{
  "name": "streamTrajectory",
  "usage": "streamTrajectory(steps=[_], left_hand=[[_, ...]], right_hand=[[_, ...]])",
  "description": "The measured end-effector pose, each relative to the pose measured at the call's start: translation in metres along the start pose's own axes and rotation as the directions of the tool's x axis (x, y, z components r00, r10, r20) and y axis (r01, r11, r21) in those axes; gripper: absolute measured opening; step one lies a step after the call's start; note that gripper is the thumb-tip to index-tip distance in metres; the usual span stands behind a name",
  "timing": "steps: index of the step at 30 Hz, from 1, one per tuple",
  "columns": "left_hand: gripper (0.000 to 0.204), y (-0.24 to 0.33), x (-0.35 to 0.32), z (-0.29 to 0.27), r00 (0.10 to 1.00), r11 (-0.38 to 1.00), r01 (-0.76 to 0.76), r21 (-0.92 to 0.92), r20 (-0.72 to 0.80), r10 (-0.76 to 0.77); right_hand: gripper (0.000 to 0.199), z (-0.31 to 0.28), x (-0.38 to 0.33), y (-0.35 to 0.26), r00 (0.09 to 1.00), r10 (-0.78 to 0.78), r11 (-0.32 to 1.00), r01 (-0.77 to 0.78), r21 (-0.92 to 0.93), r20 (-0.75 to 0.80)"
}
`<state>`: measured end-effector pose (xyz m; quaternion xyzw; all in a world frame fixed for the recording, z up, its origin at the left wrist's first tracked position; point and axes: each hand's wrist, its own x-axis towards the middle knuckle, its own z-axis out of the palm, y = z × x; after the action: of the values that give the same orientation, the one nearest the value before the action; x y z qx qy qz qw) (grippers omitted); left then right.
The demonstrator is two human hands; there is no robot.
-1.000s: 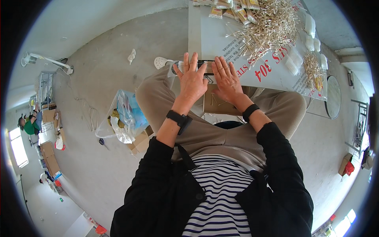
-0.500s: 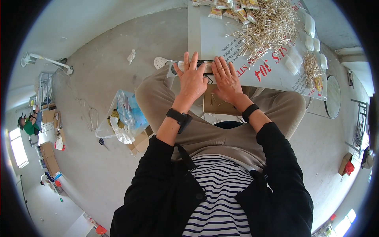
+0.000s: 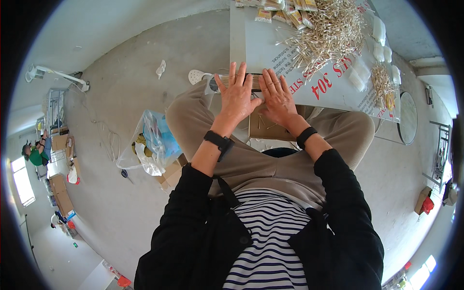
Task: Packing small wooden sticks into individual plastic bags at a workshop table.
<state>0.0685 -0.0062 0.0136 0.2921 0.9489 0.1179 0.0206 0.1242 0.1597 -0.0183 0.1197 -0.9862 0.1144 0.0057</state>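
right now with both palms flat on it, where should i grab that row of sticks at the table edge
Judging by its shape, grip the row of sticks at its two short ends, left hand from the left, right hand from the right. It lies as a thin flat band across the table edge, so squeezing inward should keep it aligned.

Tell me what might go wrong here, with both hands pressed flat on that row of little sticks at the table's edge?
1. The left hand and right hand press a row of thin sticks right at the edge of the white table; a slip could push some off onto the person's lap or the floor.
2. The big loose pile of sticks lies just beyond the fingers, so strays may get mixed into the row.
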Motion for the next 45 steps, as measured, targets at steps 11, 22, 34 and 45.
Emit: streamTrajectory(steps=[11,22,34,45], left_hand=[[0.031,-0.010,0.000,0.000,0.991,0.984,0.065,-0.168,-0.107,-0.084],[0.025,-0.015,0.013,0.006,0.992,0.983,0.074,-0.170,-0.086,-0.090],[0.023,-0.016,0.008,0.006,0.990,0.979,0.064,-0.193,-0.108,-0.086],[0.023,-0.019,0.003,0.006,0.991,0.982,0.057,-0.180,-0.107,-0.077]], right_hand=[[0.107,-0.002,0.000,-0.001,1.000,0.011,0.999,-0.011,-0.049,0.015],[0.106,-0.005,0.001,-0.002,0.999,0.015,1.000,-0.014,-0.026,0.033],[0.110,-0.005,0.001,-0.003,1.000,0.010,1.000,-0.010,-0.010,0.016],[0.113,-0.004,0.001,-0.002,1.000,0.013,1.000,-0.012,-0.024,0.016]])
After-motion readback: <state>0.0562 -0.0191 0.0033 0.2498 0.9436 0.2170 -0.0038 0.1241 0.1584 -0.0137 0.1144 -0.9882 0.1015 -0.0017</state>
